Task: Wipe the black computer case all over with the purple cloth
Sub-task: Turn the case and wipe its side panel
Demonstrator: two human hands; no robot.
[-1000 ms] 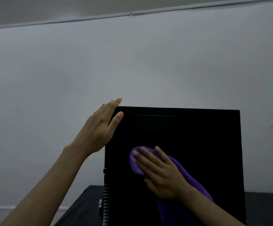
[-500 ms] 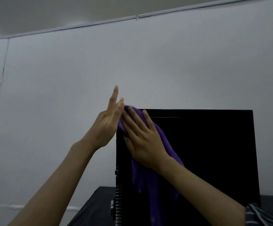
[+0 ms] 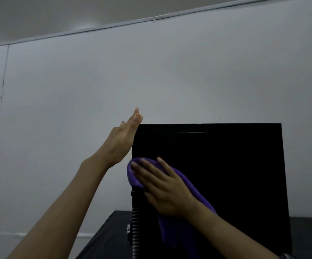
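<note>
Black computer case point(image 3: 216, 174) stands upright on the dark bench point(image 3: 106, 234), its broad side panel square to the camera and a pale wall point(image 3: 151, 71) behind it. It fills the lower right of the view, and its top edge runs level across the frame.

Over to the right hand point(image 3: 164, 189): it lies flat on the purple cloth point(image 3: 170, 234), fingers straight and a little spread, pressing the fabric against the side panel near the case's left edge, about halfway up. The cloth bunches out past the fingertips, just over that left edge, and the rest of it trails down the panel below the wrist in a long hanging fold.

And the left hand point(image 3: 121, 144): fingers straight and held together, laid against the upper left corner of the case, with the fingertips poking up above the top edge. It holds nothing and simply rests against that corner. Whether the palm itself touches the case, I cannot tell.

Down the case's left edge, below the cloth, a strip of vent slots point(image 3: 135, 227) shows on the adjoining face. Both forearms reach up from the bottom of the view, the left one bare against the wall.
</note>
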